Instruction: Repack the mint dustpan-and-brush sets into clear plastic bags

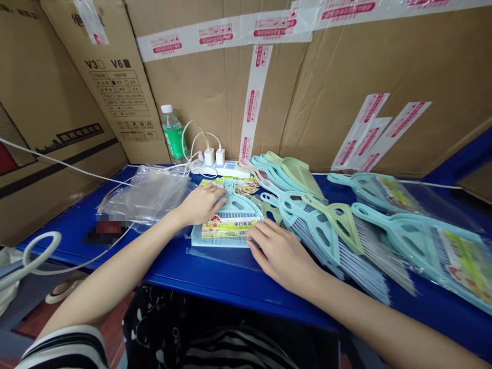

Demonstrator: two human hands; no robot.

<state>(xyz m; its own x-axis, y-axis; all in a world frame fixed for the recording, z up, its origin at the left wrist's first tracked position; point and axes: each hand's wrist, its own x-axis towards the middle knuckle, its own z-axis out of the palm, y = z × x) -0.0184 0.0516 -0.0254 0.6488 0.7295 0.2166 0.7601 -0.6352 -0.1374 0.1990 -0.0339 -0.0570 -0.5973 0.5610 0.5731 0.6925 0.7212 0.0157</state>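
A light-blue brush and dustpan set (240, 206) lies flat on the table in front of me, its handle pointing away. A printed card (219, 229) covers the bristles, and clear plastic film shows around the lower edge. My left hand (202, 204) grips the set's upper left side, fingers bent over near the handle. At the right edge, the curled fingers of my right hand (280, 251) press on the card and pan. Close by on the right lie several loose brushes (315, 220) in blue and green, with stacked dustpans (298, 171) behind them.
Clear plastic bags (149, 195) lie to the left. Behind stand a power strip (230, 169) with white chargers and a green-labelled bottle (173, 136). Bagged brush sets (426, 236) lie at far right. Cardboard (215, 87) walls the back; a white cable (69, 160) crosses the left.
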